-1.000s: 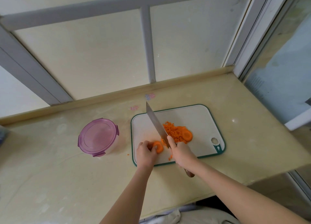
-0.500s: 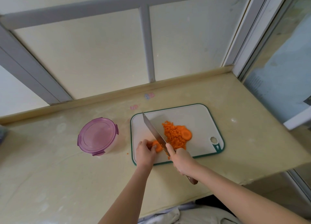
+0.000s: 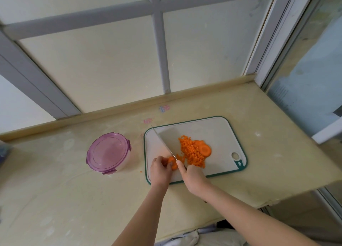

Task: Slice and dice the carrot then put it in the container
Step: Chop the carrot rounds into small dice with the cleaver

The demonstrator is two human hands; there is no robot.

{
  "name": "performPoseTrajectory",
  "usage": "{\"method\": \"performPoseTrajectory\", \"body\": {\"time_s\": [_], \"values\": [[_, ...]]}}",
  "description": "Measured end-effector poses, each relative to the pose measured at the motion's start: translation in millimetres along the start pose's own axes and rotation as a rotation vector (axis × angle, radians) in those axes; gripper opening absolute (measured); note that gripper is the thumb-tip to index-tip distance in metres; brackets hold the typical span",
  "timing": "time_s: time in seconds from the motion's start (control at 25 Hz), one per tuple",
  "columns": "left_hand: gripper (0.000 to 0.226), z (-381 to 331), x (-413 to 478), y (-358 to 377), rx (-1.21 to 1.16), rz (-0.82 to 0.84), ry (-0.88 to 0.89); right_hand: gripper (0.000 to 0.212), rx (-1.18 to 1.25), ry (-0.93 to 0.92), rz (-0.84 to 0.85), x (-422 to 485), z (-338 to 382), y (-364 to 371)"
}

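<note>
Carrot slice (image 3: 172, 163) at the cutting board's (image 3: 218, 129) 7 o'clock corner, pinched by left hand (image 3: 160, 170) fingers; right hand (image 3: 194, 177) fingers grip the knife (image 3: 164, 143), its tip lower and swung further toward 10 o'clock than before; lidded container (image 3: 108, 152) at the board's 9 o'clock

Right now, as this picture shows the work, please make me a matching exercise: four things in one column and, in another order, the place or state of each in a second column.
Column one
1. knife
2. purple-lidded container
3. diced carrot
4. left hand

Column two
A. closed, standing left of the cutting board
B. heaped near the middle of the board
C. pinches a carrot piece near the board's front edge
D. gripped by the right hand, blade over the board

Pairs: 1-D, 2-A, 3-B, 4-C
</note>
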State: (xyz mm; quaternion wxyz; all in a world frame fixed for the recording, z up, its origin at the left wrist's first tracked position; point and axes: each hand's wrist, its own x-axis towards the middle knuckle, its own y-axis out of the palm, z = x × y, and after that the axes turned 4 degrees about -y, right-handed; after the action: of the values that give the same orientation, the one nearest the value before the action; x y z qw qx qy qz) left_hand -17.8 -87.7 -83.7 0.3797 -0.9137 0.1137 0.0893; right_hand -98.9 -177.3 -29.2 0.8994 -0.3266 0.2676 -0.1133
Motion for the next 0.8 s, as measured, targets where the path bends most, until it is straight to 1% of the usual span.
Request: {"method": "performPoseTrajectory", "body": {"time_s": [0.08,0.2,0.36,0.44,0.56,0.68,0.72,0.8], "values": [[0.012,-0.9,-0.2,-0.7,0.009,0.002,-0.003,0.062,0.014,-0.006,-0.019,0.9,1.3,-2.8],[0.01,-1.0,0.1,-0.2,0.01,0.001,-0.019,0.064,0.101,0.016,-0.06,3.4,2.5,-15.6],[0.009,-0.8,-0.5,0.6,-0.002,0.002,-0.026,0.06,0.232,0.032,-0.006,-5.1,-1.4,-29.9],[0.011,-2.1,-2.8,0.2,-0.005,-0.006,-0.031,0.058,0.26,0.049,0.022,-12.4,-6.5,-28.6],[0.01,-3.4,-4.1,0.1,-0.012,-0.01,-0.028,0.06,0.219,0.06,0.058,-16.6,-16.3,-16.7],[0.01,-3.4,-4.2,-0.1,-0.015,-0.007,-0.017,0.061,0.114,0.063,0.075,-15.2,-19.5,-8.0],[0.01,-3.4,-3.8,-0.4,-0.014,-0.01,-0.016,0.059,0.097,0.058,0.084,-15.1,-18.0,-8.2],[0.011,-3.6,-3.7,-1.1,-0.006,-0.012,-0.015,0.05,0.141,0.028,0.102,-14.4,-13.6,-10.6]]}}
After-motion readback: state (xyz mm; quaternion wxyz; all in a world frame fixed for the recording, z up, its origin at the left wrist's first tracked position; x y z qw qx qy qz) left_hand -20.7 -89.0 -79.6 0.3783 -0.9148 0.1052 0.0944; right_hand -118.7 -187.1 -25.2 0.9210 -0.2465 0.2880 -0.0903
